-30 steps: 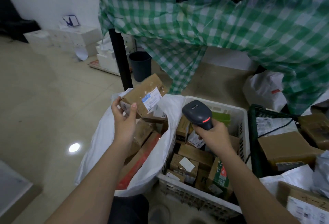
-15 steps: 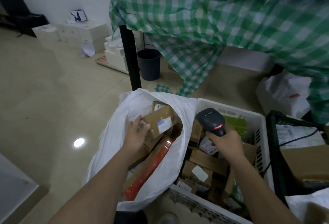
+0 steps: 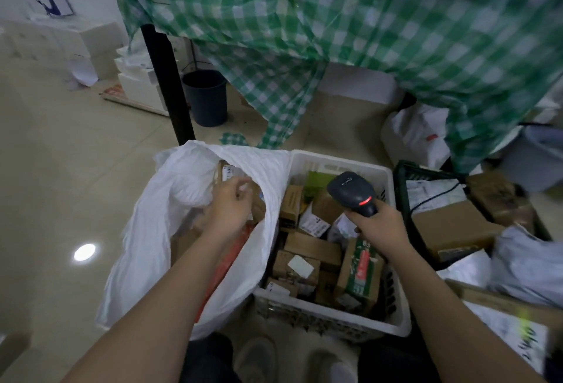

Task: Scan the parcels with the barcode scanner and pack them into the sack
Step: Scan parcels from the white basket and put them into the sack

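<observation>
- Our right hand [image 3: 382, 227] is clamped round the handle of the barcode scanner [image 3: 353, 193]; scanner head is tilted up-left, red light lit on its neck.
- Scanner sits above the white crate [image 3: 338, 320], over its right half.
- Our left hand [image 3: 232, 206] is over the mouth of the white sack [image 3: 152, 230], fingers loosely curled, nothing gripped that we can see. Blurred, so contact with the parcels under it: can't tell.
- Sack is just left of the crate, its edge draped against the crate's left wall. Inside we see brown cardboard parcels, 1 with a white label [image 3: 228, 173] at the far side, plus a long red-striped box [image 3: 227, 263] leaning toward the near right.
- Crate holds a jumble of small brown boxes; a green-and-red printed box [image 3: 361, 270] stands at its near right.
- Right of the crate: a dark green crate [image 3: 405, 196] with larger cardboard parcels and grey mailer bags, a black cable running across them.
- Behind: table with a green checked cloth [image 3: 350, 23], dark bin [image 3: 206, 96] by its black leg.
</observation>
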Available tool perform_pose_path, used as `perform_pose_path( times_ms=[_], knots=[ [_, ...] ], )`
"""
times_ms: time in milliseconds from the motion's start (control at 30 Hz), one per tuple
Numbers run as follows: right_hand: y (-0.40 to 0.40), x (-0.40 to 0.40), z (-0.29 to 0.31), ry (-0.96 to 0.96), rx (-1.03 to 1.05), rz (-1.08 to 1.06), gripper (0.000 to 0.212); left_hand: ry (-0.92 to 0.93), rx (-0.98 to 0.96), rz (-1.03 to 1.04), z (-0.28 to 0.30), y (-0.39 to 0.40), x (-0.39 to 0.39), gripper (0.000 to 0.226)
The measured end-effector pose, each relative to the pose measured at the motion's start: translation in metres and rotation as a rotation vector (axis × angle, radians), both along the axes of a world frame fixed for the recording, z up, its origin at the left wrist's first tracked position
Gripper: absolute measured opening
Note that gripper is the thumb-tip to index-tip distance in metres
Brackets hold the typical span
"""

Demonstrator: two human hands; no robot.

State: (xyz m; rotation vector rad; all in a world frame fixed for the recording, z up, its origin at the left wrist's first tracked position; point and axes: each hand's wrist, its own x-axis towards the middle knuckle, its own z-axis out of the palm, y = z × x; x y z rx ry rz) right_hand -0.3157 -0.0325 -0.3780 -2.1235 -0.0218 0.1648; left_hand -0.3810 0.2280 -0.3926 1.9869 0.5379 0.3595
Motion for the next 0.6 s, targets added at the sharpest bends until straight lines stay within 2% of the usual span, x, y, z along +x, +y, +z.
perform_pose_path(
  times_ms=[133, 267, 367, 467, 600],
  knots=[
    [-0.029, -0.005, 0.006, 0.032, 0.089, -0.131, 0.022, -0.044, 0.156, -0.107, 0.012, -0.045, 0.014, 0.021],
    [-0.050, 0.006, -0.006, 0.066, 0.183, -0.258, 0.019, 0.019, 0.215, -0.261, 0.006, -0.092, 0.049, 0.029],
    [-0.059, 0.025, -0.018, 0.112, 0.259, -0.322, 0.016, 0.105, 0.180, -0.306, -0.018, -0.120, 0.090, 0.042],
    [-0.066, 0.047, -0.031, 0.139, 0.346, -0.394, 0.015, 0.239, 0.236, -0.318, -0.054, -0.139, 0.127, 0.053],
    [-0.067, 0.065, -0.049, 0.169, 0.410, -0.443, 0.020, 0.333, 0.466, -0.382, -0.094, -0.158, 0.169, 0.073]
  ],
)
